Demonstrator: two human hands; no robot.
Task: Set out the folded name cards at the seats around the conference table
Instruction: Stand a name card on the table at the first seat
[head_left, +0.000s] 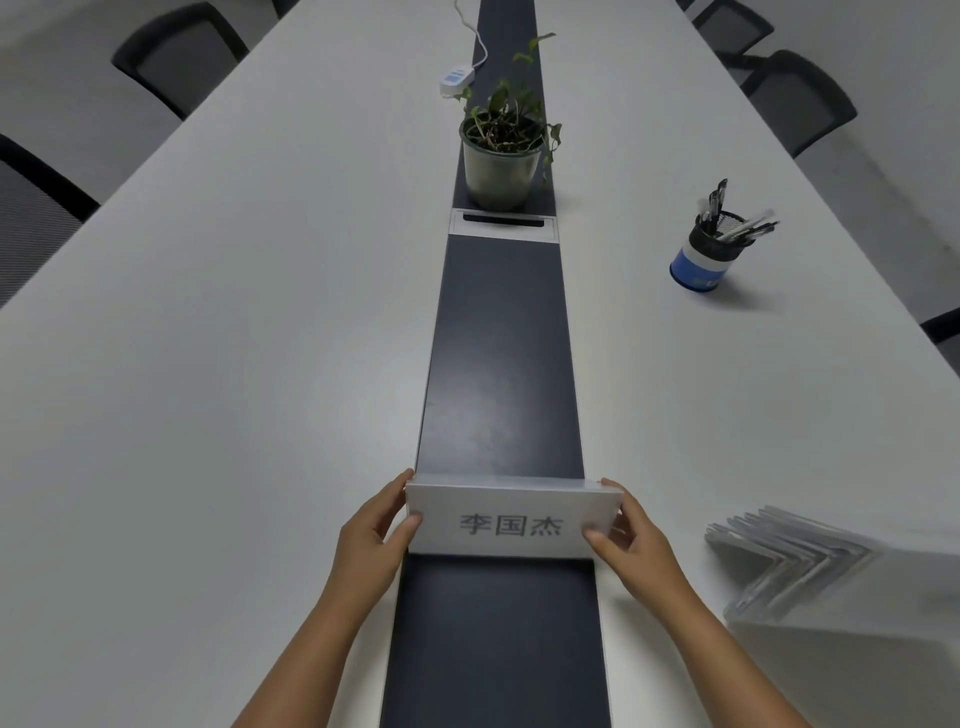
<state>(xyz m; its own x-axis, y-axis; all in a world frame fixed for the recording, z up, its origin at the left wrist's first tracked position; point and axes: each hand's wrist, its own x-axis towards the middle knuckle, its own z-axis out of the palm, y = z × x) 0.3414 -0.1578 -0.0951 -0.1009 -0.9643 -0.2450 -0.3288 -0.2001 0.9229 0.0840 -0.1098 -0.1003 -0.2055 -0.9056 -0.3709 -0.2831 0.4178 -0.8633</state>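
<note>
A white name card (511, 519) in a clear folded stand rests on the dark centre strip (501, 374) of the white conference table (234, 338), near the front end, its printed characters facing me. My left hand (376, 535) grips its left end, thumb on the front face. My right hand (631, 540) grips its right end the same way. A stack of several nested clear folded card stands (789, 561) lies on the table to the right of my right hand.
A potted plant (501, 150) stands on the strip further away, behind a cable hatch (503, 224). A blue pen cup (709, 254) sits at the right. A white power adapter (457, 78) lies far off. Black chairs (176, 57) line both long sides.
</note>
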